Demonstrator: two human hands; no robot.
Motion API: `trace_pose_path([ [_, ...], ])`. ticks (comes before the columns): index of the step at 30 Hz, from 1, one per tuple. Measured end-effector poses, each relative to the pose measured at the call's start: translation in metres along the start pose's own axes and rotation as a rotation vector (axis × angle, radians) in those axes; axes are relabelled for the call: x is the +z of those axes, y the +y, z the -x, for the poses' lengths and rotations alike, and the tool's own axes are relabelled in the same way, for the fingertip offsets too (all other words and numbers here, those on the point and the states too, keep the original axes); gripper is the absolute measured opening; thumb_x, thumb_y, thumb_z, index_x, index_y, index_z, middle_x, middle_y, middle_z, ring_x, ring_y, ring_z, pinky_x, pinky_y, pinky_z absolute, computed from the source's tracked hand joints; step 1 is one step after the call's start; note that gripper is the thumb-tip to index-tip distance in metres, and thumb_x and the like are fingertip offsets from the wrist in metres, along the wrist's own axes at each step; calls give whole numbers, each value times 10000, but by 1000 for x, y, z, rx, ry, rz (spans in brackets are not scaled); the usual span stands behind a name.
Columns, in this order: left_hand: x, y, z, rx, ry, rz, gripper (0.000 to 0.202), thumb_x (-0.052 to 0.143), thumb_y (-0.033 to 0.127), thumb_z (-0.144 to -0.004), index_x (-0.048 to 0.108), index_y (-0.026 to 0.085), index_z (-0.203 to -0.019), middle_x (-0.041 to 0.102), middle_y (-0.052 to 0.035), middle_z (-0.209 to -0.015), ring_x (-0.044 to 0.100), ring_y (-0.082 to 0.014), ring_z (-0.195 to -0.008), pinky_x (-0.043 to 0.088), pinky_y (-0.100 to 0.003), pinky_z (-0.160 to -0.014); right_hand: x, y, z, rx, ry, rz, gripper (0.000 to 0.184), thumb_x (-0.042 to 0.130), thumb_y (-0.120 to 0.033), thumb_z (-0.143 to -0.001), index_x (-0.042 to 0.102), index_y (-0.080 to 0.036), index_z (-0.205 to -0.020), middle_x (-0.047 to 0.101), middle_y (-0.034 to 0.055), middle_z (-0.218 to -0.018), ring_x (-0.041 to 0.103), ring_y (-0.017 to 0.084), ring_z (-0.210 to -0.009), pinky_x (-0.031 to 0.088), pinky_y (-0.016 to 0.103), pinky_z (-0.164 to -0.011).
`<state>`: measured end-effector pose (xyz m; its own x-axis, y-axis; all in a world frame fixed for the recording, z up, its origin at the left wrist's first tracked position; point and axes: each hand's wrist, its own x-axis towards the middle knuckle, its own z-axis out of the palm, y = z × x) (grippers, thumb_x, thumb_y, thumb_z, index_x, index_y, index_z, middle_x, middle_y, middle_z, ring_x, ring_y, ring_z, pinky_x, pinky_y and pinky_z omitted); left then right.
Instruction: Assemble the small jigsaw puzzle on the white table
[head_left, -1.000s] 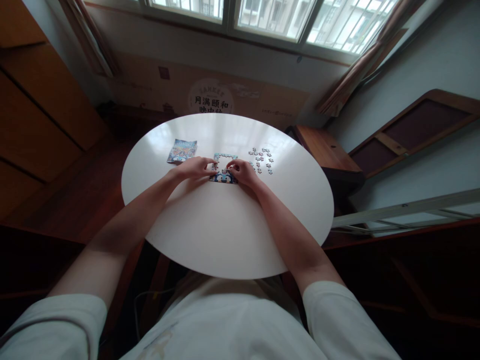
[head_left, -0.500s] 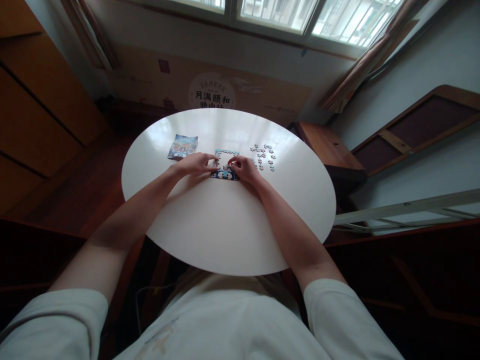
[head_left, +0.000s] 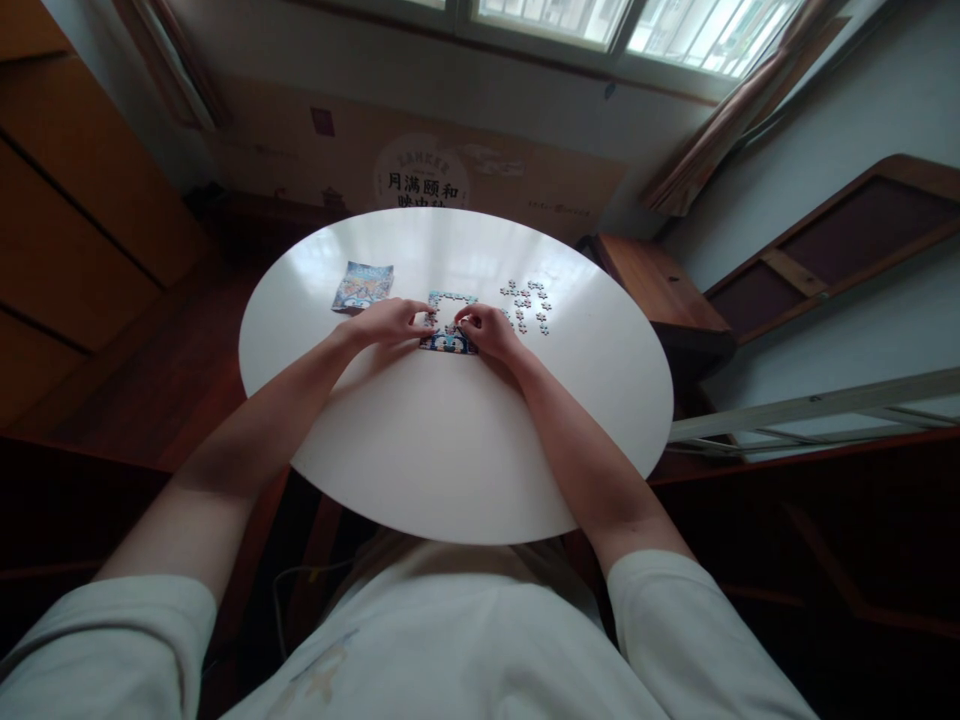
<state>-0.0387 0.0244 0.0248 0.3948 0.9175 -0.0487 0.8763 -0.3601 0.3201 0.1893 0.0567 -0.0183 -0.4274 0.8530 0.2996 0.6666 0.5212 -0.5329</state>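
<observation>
A partly joined jigsaw puzzle [head_left: 450,344] lies on the round white table [head_left: 442,440], its colourful border around a pale middle. At its left edge rests my left hand [head_left: 391,322], thumb and fingers apart and touching the border. My right hand [head_left: 489,328] is over the puzzle's right side, thumb and forefinger pinched on a small puzzle piece [head_left: 458,323] that my fingers partly cover. Several loose puzzle pieces [head_left: 523,300] are spread to the right of that hand.
A colourful printed picture sheet [head_left: 364,287] lies on the table, beyond my left wrist. A wooden cabinet [head_left: 660,285] stands past the table's right edge. Along the wall behind is a printed cardboard panel [head_left: 300,150].
The whole view has shifted slightly, so the table sits a little higher in the picture. Both hands keep nearly the same places at the puzzle.
</observation>
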Motion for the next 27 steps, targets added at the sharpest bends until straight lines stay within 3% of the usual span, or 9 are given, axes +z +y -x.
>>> trace_pose_path([
  [27, 4, -6, -4, 29, 5, -15, 645, 529, 575, -861, 575, 196, -1381, 714, -42, -798, 611, -175, -683, 324, -242, -594, 0, 1, 0, 1, 1, 13, 236, 545, -196, -812, 745, -196, -937, 620, 3, -736, 531, 133, -678, 391, 236, -686],
])
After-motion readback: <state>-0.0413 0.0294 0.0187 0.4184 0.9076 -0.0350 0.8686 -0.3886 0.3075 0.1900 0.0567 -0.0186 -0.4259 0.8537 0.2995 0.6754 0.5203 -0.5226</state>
